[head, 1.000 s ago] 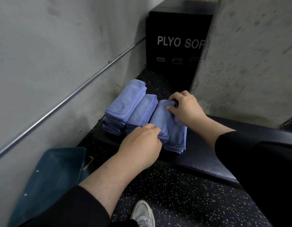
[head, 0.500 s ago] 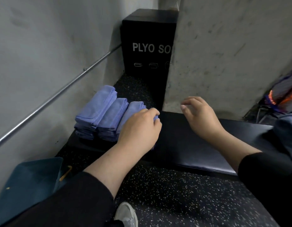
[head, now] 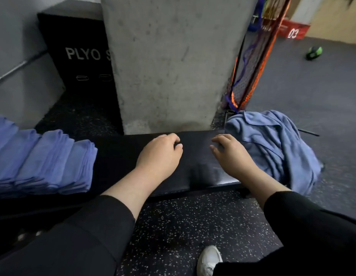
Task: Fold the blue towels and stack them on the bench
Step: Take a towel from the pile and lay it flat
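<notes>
Both hands hover over the bare middle of the black bench (head: 203, 172), holding nothing. The left hand (head: 160, 154) has its fingers loosely curled downward, thumb tip showing at its right edge; whether the fingertips touch the padding is hard to tell. The right hand (head: 233, 152) is spread and relaxed, its fingers pointing left, and its back lies just beside the loose towels (head: 272, 144).

Those towels sit in a crumpled blue heap on the right end of the bench, spilling over its edge toward the floor (head: 173, 226). On the left end lie the folded towels (head: 45, 162), in side-by-side stacks leaning against each other, well apart from either hand.

Behind the bench stands a concrete pillar (head: 169, 62), with a black box (head: 77, 56) marked "PLYO" to its left. A white shoe (head: 209, 259) shows on the speckled floor below.
</notes>
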Motion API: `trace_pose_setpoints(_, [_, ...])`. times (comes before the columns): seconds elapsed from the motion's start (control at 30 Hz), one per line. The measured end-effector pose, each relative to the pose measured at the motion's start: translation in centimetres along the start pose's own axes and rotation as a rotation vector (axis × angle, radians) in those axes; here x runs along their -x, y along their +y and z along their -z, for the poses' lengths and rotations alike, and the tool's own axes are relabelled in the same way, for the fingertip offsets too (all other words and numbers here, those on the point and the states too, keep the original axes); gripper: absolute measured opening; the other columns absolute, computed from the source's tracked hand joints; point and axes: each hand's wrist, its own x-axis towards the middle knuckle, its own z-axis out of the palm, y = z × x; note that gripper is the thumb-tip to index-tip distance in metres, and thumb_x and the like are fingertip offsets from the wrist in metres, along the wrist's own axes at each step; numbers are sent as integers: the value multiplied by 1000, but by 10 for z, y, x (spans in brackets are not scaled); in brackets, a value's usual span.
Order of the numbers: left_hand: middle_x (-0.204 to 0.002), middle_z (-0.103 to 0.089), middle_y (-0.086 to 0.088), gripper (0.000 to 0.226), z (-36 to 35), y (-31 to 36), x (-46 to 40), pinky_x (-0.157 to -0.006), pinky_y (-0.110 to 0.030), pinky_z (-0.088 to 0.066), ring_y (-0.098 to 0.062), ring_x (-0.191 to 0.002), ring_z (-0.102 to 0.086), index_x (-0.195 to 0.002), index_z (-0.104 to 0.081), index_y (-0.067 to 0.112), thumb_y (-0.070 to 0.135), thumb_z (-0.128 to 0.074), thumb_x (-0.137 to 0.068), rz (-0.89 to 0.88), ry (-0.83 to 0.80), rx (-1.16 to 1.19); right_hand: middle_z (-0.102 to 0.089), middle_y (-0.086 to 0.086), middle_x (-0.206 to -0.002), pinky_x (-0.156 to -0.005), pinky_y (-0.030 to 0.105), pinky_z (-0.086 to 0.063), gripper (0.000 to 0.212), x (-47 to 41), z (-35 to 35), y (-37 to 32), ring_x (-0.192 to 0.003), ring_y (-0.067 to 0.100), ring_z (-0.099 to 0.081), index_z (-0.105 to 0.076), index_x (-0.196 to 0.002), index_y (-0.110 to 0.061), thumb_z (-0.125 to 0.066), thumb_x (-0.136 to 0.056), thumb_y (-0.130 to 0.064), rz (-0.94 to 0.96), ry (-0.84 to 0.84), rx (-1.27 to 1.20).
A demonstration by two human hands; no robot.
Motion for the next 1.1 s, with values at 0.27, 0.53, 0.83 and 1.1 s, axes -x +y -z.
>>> trace_pose_setpoints(0.27, [-117, -64, 4, 30, -42, 17, -19, -94, -40, -51, -19, -110, -60, -126, -62, 23, 36, -49, -102, 1, -85, -16, -63, 4, -125, -95, 46, -49, 30, -7, 10, 49, -114, 28, -59, -67, -122, -16, -64, -94, -29, -91, 95, 8])
trace_pose_setpoints(0.53, [-117, -64, 8, 31, -60, 18, -24, -96, -41, -51, -15, -109, -60, -129, -62, 25, 36, -51, -102, -20, -129, 12, -45, 6, -153, -111, 54, -35, 43, -12, 27, 109, -139, 30, -42, -56, -140, -19, -52, -98, -29, -313, 226, 151])
trace_pose_setpoints(0.83, [-129, -58, 13, 33, -71, 22, -30, -97, -35, -46, -14, -117, -55, -134, -59, 27, 36, -49, -103, -93, -126, -5, -43, 2, -152, -115, 63, -16, 51, -59, 44, 143, -142, 25, -34, -48, -142, -24, -52, -92, -17, -216, 132, 386])
trace_pose_setpoints(1.1, [-134, -55, 19, 37, -75, 24, -40, -95, -26, -40, -6, -110, -53, -134, -58, 28, 45, -48, -102, -141, -90, 43, -59, 9, -107, -90, 50, -31, 19, -112, 62, 160, -114, 35, -52, -71, -105, -22, -63, -88, -19, -232, 61, 506])
